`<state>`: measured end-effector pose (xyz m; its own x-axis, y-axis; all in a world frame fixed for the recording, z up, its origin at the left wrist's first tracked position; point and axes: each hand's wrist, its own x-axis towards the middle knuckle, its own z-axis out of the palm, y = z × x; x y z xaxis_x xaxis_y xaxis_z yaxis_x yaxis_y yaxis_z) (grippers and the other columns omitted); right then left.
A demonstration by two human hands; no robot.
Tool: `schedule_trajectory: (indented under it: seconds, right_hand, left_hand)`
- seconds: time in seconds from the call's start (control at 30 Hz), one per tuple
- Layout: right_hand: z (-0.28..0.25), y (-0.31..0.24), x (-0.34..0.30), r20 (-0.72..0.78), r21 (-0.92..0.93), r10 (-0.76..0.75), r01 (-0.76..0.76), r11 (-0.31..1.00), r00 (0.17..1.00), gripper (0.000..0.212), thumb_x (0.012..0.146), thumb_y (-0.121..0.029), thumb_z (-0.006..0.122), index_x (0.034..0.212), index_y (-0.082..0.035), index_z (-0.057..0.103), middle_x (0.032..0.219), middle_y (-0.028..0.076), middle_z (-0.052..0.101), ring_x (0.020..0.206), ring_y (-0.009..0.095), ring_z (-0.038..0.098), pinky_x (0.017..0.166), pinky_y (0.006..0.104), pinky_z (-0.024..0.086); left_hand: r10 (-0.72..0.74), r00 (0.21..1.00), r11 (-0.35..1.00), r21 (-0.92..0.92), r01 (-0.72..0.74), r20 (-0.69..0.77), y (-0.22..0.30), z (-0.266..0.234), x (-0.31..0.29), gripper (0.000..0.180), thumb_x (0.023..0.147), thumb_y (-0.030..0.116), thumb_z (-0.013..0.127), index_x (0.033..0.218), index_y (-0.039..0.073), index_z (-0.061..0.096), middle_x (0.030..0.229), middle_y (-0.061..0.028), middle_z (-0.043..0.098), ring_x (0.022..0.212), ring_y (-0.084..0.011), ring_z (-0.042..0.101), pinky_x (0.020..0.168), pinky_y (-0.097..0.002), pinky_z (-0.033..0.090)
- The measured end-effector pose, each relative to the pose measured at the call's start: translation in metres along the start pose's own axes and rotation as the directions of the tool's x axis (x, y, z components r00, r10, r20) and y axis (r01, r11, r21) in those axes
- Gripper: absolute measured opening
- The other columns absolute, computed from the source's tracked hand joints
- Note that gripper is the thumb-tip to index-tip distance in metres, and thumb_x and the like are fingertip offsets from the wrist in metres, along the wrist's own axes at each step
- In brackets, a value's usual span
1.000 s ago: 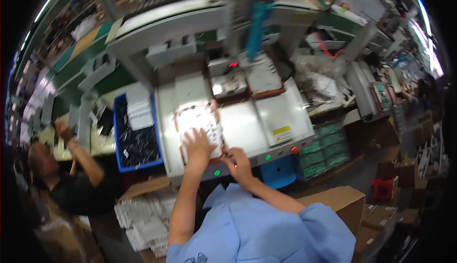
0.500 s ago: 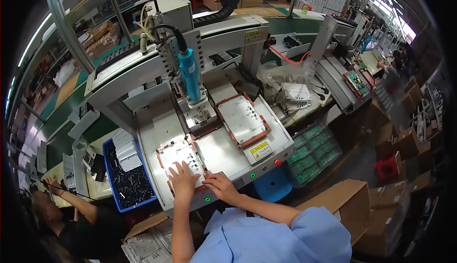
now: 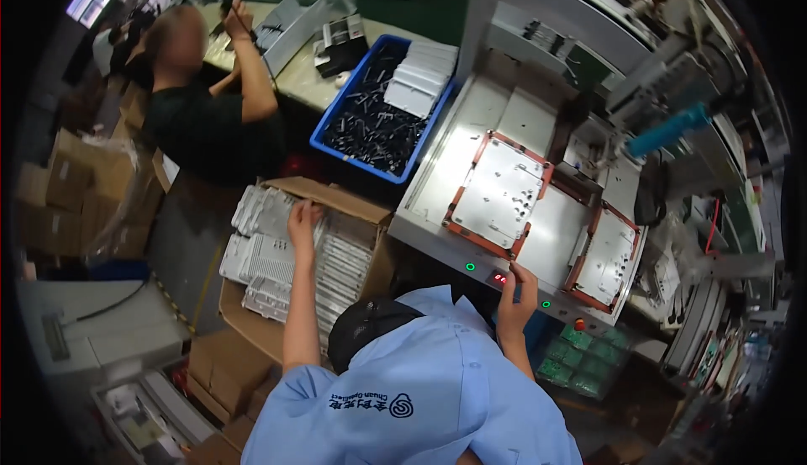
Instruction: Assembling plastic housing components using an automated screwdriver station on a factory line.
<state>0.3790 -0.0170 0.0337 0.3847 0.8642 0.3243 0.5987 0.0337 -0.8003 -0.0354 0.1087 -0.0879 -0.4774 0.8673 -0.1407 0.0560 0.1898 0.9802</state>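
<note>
My left hand (image 3: 302, 223) is over the open carton (image 3: 328, 190) of silver metal housings (image 3: 263, 256), its fingers curled together; whatever they pinch is too small to make out. At the machine's front edge is my right hand (image 3: 517, 298), thumb and forefinger apart, close to the near corner of a red-brown fixture (image 3: 481, 235). A flat silver metal plate (image 3: 498, 194) with small dark dots lies in that fixture. To its right, a second fixture (image 3: 592, 296) carries a similar plate (image 3: 609, 252).
A blue bin (image 3: 317, 138) of small black parts, with white pieces (image 3: 420, 78) stacked inside, stands beyond the carton. The machine's blue screwdriver head (image 3: 670, 131) hangs at right. Lit green buttons (image 3: 470, 266) and a red knob (image 3: 579, 324) line its front. A co-worker (image 3: 206, 116) sits left.
My view has swung left. My left hand has left the plate in the fixture and moved to the carton. My right hand stays near the fixture's corner, its fingers now apart.
</note>
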Motion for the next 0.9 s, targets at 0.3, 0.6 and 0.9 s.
schedule_trajectory:
  seconds: [0.3,0.6,0.9]
  right_hand:
    - [0.021,0.026,0.032,0.008,0.213,0.434,-0.426,0.879,0.901,0.017,0.094,-0.010,0.054,0.105,0.000,0.062,0.088,0.006,0.062,0.077,0.009,0.055,0.071,0.0231,0.045]
    - [0.035,0.018,-0.016,0.269,-0.362,0.295,-0.187,0.913,0.917,0.021,0.082,-0.024,0.068,0.072,-0.006,0.061,0.059,0.009,0.060,0.053,0.020,0.060,0.050,0.0309,0.046]
    - [0.055,0.020,-0.019,0.308,-0.214,0.453,-0.403,0.890,0.837,0.031,0.085,-0.031,0.064,0.070,-0.003,0.059,0.061,0.013,0.059,0.056,0.031,0.059,0.054,0.0382,0.046]
  left_hand:
    - [-0.164,0.980,0.692,0.721,0.035,0.110,-0.218,-0.140,-0.112,0.036,0.080,0.014,0.061,0.114,0.001,0.059,0.103,-0.0225,0.060,0.100,-0.0389,0.057,0.090,-0.0421,0.043]
    - [-0.226,0.962,0.345,0.936,-0.065,0.150,-0.179,-0.107,-0.115,0.035,0.076,0.005,0.056,0.111,0.002,0.060,0.102,-0.0236,0.058,0.100,-0.0417,0.054,0.089,-0.0466,0.043]
    - [-0.071,0.954,0.132,0.950,-0.282,0.293,-0.160,-0.134,-0.096,0.029,0.071,0.010,0.061,0.099,0.005,0.065,0.092,-0.0181,0.064,0.091,-0.0375,0.056,0.083,-0.0461,0.044]
